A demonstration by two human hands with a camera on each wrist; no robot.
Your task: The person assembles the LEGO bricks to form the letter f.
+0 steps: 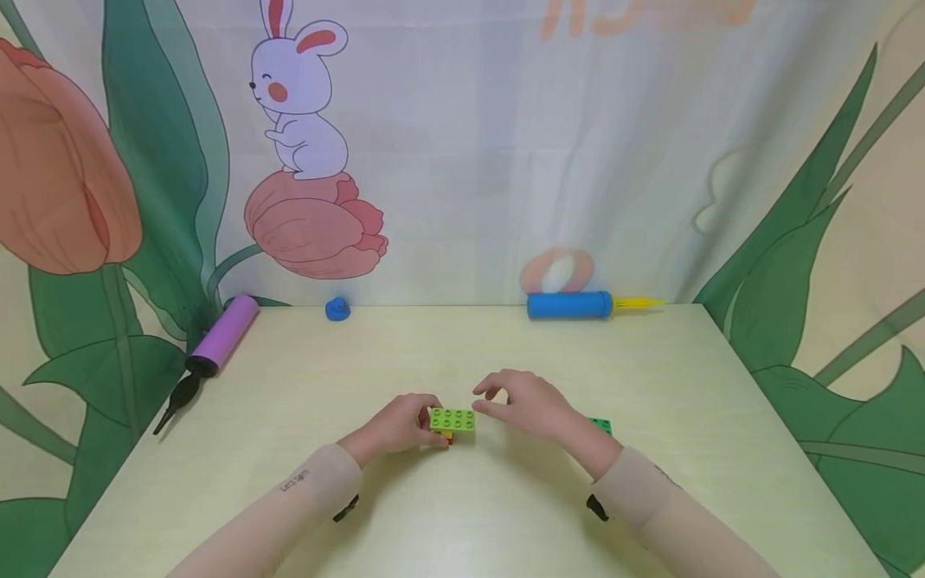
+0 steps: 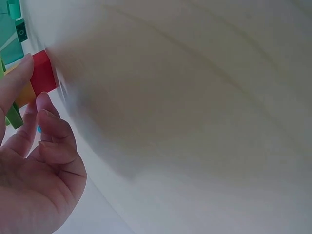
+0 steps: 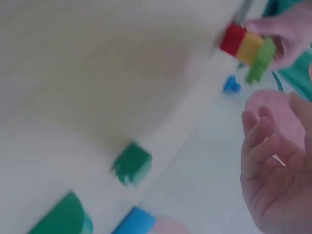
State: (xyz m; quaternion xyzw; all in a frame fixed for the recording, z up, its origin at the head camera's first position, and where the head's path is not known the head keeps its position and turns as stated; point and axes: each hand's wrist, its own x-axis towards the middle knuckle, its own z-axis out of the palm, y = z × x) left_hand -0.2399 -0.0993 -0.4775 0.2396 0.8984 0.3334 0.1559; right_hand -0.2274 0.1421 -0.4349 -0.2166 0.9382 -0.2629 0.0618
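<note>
- Desk [image 1: 462, 353]: it carries everything; the work sits about midway between its left and right edges, well in front of the back edge.
- Purple pump [image 1: 226, 331]: lies along the left edge at the back left corner.
- Blue pump [image 1: 571, 305]: lies along the back edge, right of the middle.
- Right hand [image 1: 531, 405]: grip empty, fingers loosely curved with a gap to the thumb, just beside the stack.
- Left hand [image 1: 405, 421]: grip narrow, pinching the stack between thumb and fingers from its left side.
- Stack: light green block [image 1: 452, 420] on top, yellow block [image 3: 249, 48] under it, red block [image 3: 232, 38] lowest. I judge the step in hand to be building it up; the next move seems to call for a steady left hand while the right presses the top or fetches another block.
- Dark green block [image 3: 134, 163]: apart from the stack, toward the right edge; likely the next candidate.
- Blue duck [image 1: 336, 309]: at the back edge, left of the middle.
</note>
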